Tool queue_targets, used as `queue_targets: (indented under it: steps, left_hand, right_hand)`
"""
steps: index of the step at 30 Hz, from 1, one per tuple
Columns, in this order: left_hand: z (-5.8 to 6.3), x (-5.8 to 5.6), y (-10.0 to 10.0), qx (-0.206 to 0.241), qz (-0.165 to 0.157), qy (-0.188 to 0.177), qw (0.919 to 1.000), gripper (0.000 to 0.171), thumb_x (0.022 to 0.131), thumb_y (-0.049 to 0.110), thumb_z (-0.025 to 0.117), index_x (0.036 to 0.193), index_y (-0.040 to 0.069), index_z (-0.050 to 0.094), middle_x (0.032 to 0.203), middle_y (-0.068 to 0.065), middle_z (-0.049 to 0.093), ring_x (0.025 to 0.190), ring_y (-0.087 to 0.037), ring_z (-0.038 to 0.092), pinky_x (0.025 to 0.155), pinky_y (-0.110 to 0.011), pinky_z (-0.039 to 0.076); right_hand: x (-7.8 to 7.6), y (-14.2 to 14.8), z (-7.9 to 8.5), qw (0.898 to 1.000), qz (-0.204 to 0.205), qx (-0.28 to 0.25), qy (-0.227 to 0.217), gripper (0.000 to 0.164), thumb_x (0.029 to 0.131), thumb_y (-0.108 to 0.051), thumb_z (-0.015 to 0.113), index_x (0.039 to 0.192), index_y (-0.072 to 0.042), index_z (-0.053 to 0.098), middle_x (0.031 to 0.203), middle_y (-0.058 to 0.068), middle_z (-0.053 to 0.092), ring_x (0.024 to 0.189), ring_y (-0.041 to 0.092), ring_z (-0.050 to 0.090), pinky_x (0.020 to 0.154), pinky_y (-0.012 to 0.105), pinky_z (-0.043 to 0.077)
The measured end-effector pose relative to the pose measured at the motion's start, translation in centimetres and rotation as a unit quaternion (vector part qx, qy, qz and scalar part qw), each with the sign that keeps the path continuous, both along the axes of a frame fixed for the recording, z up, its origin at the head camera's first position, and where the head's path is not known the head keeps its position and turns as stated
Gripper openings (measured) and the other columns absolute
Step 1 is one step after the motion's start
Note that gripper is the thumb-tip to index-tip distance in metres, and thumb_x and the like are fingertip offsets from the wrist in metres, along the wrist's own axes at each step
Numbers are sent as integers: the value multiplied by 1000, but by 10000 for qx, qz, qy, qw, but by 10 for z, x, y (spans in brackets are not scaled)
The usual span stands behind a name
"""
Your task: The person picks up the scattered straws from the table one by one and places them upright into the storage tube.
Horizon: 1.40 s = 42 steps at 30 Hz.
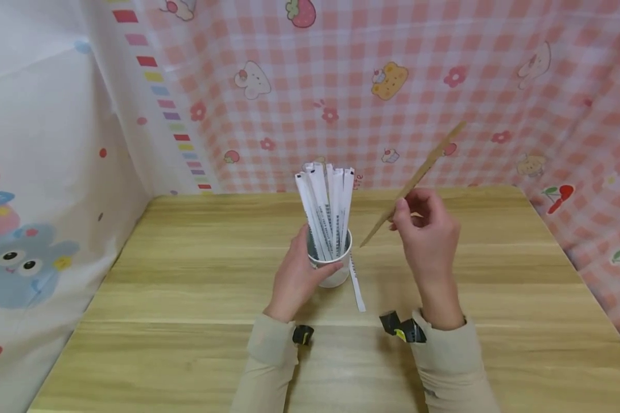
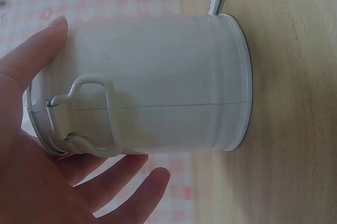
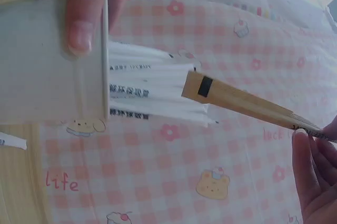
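Note:
A small white pail (image 1: 336, 279) stands on the table, and my left hand (image 1: 295, 278) holds it near the rim with the thumb across the front. Its wire handle (image 2: 111, 113) shows in the left wrist view. Several white paper-wrapped straws (image 1: 328, 209) stick up out of the pail. To the right, my right hand (image 1: 433, 238) pinches a brown paper-wrapped straw (image 1: 427, 165) partway along, held slanted in the air. The brown straw's lower end points toward the pail without touching it. One white wrapped straw (image 1: 359, 291) lies on the table beside the pail's base.
The wooden table (image 1: 175, 275) ends at a pink checked cloth (image 1: 299, 51) hanging behind it. A white cloth (image 1: 41, 132) with cartoon prints hangs on the left. Black camera straps (image 1: 404, 329) sit at both wrists.

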<state>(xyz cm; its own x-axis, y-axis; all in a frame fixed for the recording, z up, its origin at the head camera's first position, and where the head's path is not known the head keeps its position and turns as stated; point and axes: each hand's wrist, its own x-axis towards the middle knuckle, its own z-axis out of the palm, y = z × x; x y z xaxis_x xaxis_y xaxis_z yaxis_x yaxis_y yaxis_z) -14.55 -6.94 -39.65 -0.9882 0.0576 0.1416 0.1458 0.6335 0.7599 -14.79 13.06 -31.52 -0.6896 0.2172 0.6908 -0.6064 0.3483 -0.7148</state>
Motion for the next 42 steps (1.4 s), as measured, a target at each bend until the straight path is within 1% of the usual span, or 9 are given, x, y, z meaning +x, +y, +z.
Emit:
queue_targets:
  steps: [5, 9, 16, 22, 25, 29, 32, 34, 42]
  left_hand:
    - [-1, 0, 0, 79, -51, 102, 9999, 91, 66, 44, 75, 139, 26, 23, 129, 2, 40, 115, -20, 44, 90, -44, 37]
    - [-2, 0, 0, 188, -140, 246, 9994, 91, 66, 42, 76, 139, 27, 24, 128, 4, 41, 112, -15, 44, 89, -41, 38]
    - [-4, -3, 1, 127, -254, 442, 9986, 87, 67, 43, 75, 137, 23, 28, 125, 3, 44, 108, -14, 46, 85, -38, 41]
    - [-2, -4, 1, -56, -229, 366, 9990, 85, 66, 52, 71, 135, 22, 30, 121, 2, 45, 107, -16, 47, 84, -38, 42]
    - [-2, -4, 1, -11, -277, 377, 9989, 82, 67, 52, 70, 133, 24, 31, 120, 4, 45, 106, -14, 46, 83, -37, 42]
    - [-1, -4, 0, 24, -257, 298, 9992, 84, 68, 53, 69, 135, 25, 28, 122, 4, 43, 107, -13, 46, 83, -38, 43]
    - [-2, -3, 0, -2, -187, 246, 9995, 85, 68, 54, 69, 136, 24, 27, 123, 3, 43, 107, -13, 45, 83, -39, 42]
    - [-2, -2, -1, -32, -128, 231, 9996, 85, 67, 52, 70, 135, 24, 28, 121, 3, 44, 107, -13, 46, 83, -38, 42]
    - [-3, -2, -2, -123, 25, 118, 9999, 90, 66, 48, 74, 138, 24, 24, 126, 2, 42, 113, -17, 44, 88, -41, 40]
  right_hand:
    - [-4, -15, -8, 9961, 92, 698, 528, 12, 80, -7, 60, 89, 2, 59, 79, 5, 64, 64, 9, 61, 54, 23, 50]
    - [-10, -32, -22, 9878, 255, 1444, 533, 13, 79, -9, 62, 88, 0, 60, 79, 5, 64, 69, 12, 61, 56, 25, 51]
    - [-17, -52, -43, 9704, 446, 2367, -141, 10, 80, -12, 62, 86, -3, 62, 76, 5, 64, 65, 13, 60, 55, 24, 50]
    - [-17, -57, -49, 9385, 294, 3281, -1031, 9, 81, -17, 63, 84, -9, 64, 72, -1, 62, 58, 8, 52, 50, 21, 42]
    - [-17, -59, -50, 9246, 257, 3529, -1411, 10, 81, -20, 63, 84, -11, 65, 73, -2, 62, 55, 8, 49, 49, 22, 40]
    - [-16, -62, -47, 9159, 263, 3638, -1679, 10, 82, -21, 63, 84, -11, 66, 75, -2, 63, 56, 9, 50, 50, 23, 41]
    - [-15, -61, -43, 9166, 407, 3544, -1806, 12, 83, -21, 62, 87, -11, 66, 77, -2, 64, 60, 9, 53, 53, 24, 43]
    - [-14, -58, -39, 9231, 512, 3307, -1896, 15, 85, -22, 60, 90, -10, 66, 79, 0, 65, 63, 10, 56, 56, 26, 45]
    - [-22, -34, -36, 9670, 420, 1371, -2106, 30, 89, -35, 52, 102, -10, 62, 84, 0, 64, 73, 12, 60, 64, 28, 49]
